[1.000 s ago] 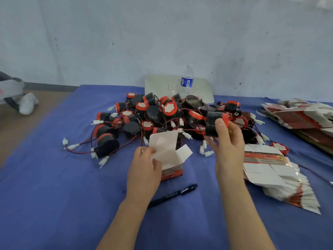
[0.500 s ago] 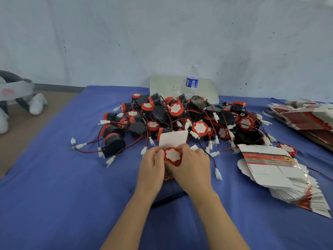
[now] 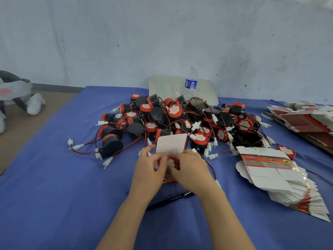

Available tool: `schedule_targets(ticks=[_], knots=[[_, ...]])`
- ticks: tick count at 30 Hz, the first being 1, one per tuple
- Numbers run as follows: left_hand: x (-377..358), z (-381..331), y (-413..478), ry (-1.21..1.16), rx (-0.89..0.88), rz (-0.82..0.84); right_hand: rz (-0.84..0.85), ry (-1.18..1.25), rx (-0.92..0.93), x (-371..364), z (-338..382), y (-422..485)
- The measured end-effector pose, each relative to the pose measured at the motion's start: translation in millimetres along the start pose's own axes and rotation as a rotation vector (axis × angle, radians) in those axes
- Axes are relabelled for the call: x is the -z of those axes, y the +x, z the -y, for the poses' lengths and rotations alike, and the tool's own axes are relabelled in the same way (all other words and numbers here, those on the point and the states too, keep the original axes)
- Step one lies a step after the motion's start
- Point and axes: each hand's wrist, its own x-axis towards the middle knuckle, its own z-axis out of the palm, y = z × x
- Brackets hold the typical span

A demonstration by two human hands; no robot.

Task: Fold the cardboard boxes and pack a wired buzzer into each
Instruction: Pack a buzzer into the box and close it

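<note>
- At ten o'clock from the hands, beyond the edge of the blue cloth-covered table [image 3: 54, 177], a grey and white plush toy [image 3: 16, 98] lies on the floor.
- At twelve o'clock sits a tangled heap of red-capped black buzzers [image 3: 180, 121] with red and black wires, all unpacked.
- The left hand [image 3: 149, 170] comes in from six o'clock. Its fingers curl round the left side of a small white-and-red cardboard box [image 3: 172, 145], holding it upright on the cloth with the lid flap raised.
- A second ago, one red-capped black wired buzzer [image 3: 173, 162] was held up over the heap, apart from the box. It now sits in the box mouth between both hands, so the insertion looks nearly done.
- The right hand [image 3: 191, 170] reaches in from five o'clock, wrist low. Its fingertips curl over the buzzer's cap and seem to press it down.
- The buzzer's wire, ending in a white plug [image 3: 218, 183], trails out at four o'clock. It probably needs tucking in before the flap closes.
- A black marker pen [image 3: 171, 199] lies on the cloth at six o'clock, under the wrists.
- At three o'clock lies a fanned stack of flat box blanks [image 3: 270, 174].
</note>
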Motion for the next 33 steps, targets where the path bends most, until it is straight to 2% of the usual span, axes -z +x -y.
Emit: schedule_targets(ticks=[3, 5, 6, 8, 9, 10, 11, 15, 19, 24, 30, 31, 33], knots=[[-2.6, -0.9, -3.5, 0.016, -0.112, -0.021, 0.018, -0.011, 0.018, -0.2, -5.5, 2.5], [-3.7, 1.8, -4.5, 0.023, -0.106, -0.014, -0.027, 0.185, 0.000, 0.6, -12.4, 3.4], [-4.1, 3.3, -4.7, 0.023, -0.073, -0.004, -0.103, 0.328, -0.040, 2.0, -15.8, 3.1], [-4.2, 2.3, -4.4, 0.029, 0.007, 0.001, -0.357, 0.576, -0.156, 2.8, -23.0, 4.5], [-4.3, 1.0, -4.1, 0.043, 0.025, -0.003, -0.466, 0.645, -0.201, 1.6, -26.9, 6.8], [-4.5, 0.3, -4.2, 0.058, 0.026, -0.010, -0.507, 0.698, -0.222, -0.6, -30.4, 9.9], [-5.1, 0.0, -4.1, 0.070, 0.017, -0.015, -0.489, 0.769, -0.218, -3.9, -32.5, 13.1], [-6.1, 1.0, -3.8, 0.080, 0.003, -0.017, -0.203, 1.188, -0.242, -21.6, -33.4, 19.2], [-5.6, 0.0, -4.2, 0.106, 0.001, 0.005, -0.223, 1.457, -0.291, -26.7, -32.6, 21.8], [-6.3, 0.0, -4.9, 0.140, -0.004, 0.007, -0.250, 1.441, -0.257, -27.2, -33.4, 22.9], [-5.5, -2.1, -5.2, 0.134, -0.002, 0.008, -0.399, 1.326, -0.207, -21.2, -32.4, 19.5], [-5.2, -2.0, -5.4, 0.130, 0.000, 0.008, -0.423, 1.283, -0.205, -20.3, -33.0, 18.6], [-5.2, -1.9, -5.8, 0.125, 0.001, 0.003, -0.500, 1.045, -0.194, -18.4, -35.0, 15.7]])
